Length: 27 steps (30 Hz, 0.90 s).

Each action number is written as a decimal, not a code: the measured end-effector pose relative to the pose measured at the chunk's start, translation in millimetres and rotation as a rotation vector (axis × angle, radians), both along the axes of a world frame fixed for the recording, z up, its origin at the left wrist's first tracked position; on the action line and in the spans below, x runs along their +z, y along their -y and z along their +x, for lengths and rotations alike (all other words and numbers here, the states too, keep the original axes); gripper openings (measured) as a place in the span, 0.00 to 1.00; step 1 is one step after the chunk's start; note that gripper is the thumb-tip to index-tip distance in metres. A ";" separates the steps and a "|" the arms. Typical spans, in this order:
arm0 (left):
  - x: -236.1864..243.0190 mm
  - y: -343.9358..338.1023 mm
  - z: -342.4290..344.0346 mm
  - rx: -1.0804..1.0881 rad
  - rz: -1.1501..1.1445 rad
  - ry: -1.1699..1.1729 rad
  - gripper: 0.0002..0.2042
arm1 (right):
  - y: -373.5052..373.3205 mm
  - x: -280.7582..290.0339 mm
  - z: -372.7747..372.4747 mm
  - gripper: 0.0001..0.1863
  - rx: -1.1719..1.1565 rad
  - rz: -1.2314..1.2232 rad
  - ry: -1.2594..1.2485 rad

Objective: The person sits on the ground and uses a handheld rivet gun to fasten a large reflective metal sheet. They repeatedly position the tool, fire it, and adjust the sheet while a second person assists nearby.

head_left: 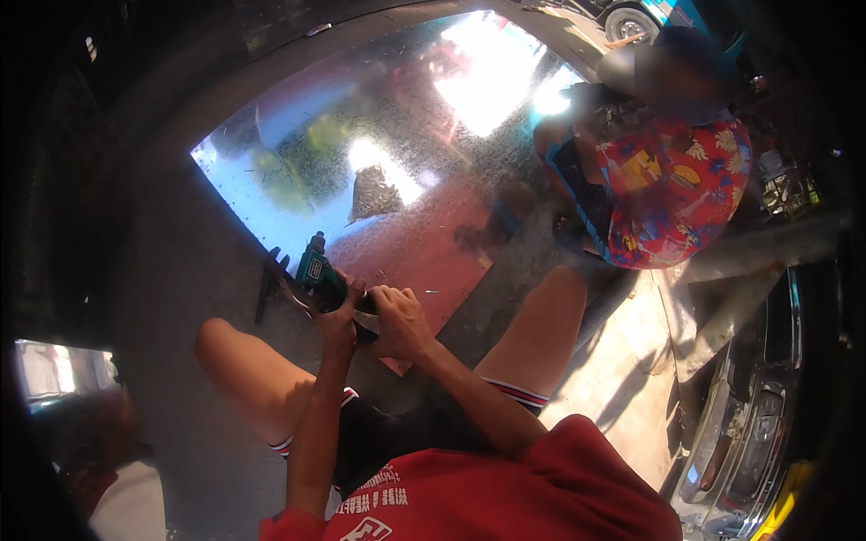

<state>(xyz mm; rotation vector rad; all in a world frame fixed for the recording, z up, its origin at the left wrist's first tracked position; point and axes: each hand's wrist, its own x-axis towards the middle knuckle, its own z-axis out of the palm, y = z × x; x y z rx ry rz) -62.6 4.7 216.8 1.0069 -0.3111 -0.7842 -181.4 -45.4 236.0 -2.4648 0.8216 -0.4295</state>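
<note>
In front of my knees I hold a green-and-black power drill [317, 272], its chuck end pointing away from me. My left hand [336, 317] is closed around its body. My right hand [400, 320] is curled at the drill's dark rear part, just right of the left hand; what lies under its fingers is partly hidden. A dark, narrow tool [271, 281] shows beside the drill on the left; I cannot make out its kind. A glossy metal sheet [406, 239] lies ahead, with a clear bag of small pieces [374, 193] on it.
A person in a red patterned shirt [677, 185] sits low at the sheet's right side. A small pale piece [432, 291] lies on the sheet's near part. Worn vehicle body parts [753, 442] stand at the right. A wheel [631, 25] shows at the far right.
</note>
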 end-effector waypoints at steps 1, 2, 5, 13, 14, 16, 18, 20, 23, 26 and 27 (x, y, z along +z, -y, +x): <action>-0.4 -2.5 0.4 0.005 -0.028 0.011 0.11 | -4.1 -1.4 1.4 0.31 -0.005 0.009 0.064; 0.3 -5.0 0.9 0.003 -0.034 -0.036 0.11 | -10.0 -2.0 3.0 0.30 -0.013 0.036 0.029; 7.1 -13.8 4.7 -0.046 -0.056 -0.108 0.11 | -23.5 1.7 7.4 0.31 -0.038 0.120 -0.020; 17.5 -9.1 1.1 0.017 -0.013 0.042 0.16 | -6.9 16.1 10.3 0.31 -0.019 -0.195 0.009; 14.8 -10.0 -1.2 0.082 0.070 0.058 0.13 | -10.2 10.7 12.2 0.31 -0.039 -0.060 -0.009; 9.0 -14.9 -3.1 0.073 0.126 0.092 0.12 | -20.5 -2.5 14.9 0.26 -0.078 0.074 0.080; 6.2 -19.9 -1.9 0.067 0.168 0.093 0.11 | -31.7 -12.0 15.3 0.25 -0.094 0.106 0.085; 7.4 -22.4 -0.6 0.021 0.267 0.043 0.11 | -36.1 -14.0 16.8 0.25 -0.136 0.168 0.028; 13.1 -18.8 0.8 0.067 0.152 0.108 0.11 | -28.2 -4.9 16.6 0.29 -0.085 0.106 0.098; 17.1 -12.6 -2.2 0.098 -0.100 0.153 0.09 | -13.6 6.7 16.0 0.33 -0.049 -0.211 0.103; 17.3 -11.5 -3.8 0.129 -0.050 0.161 0.10 | -10.7 8.3 15.8 0.33 -0.021 -0.151 0.118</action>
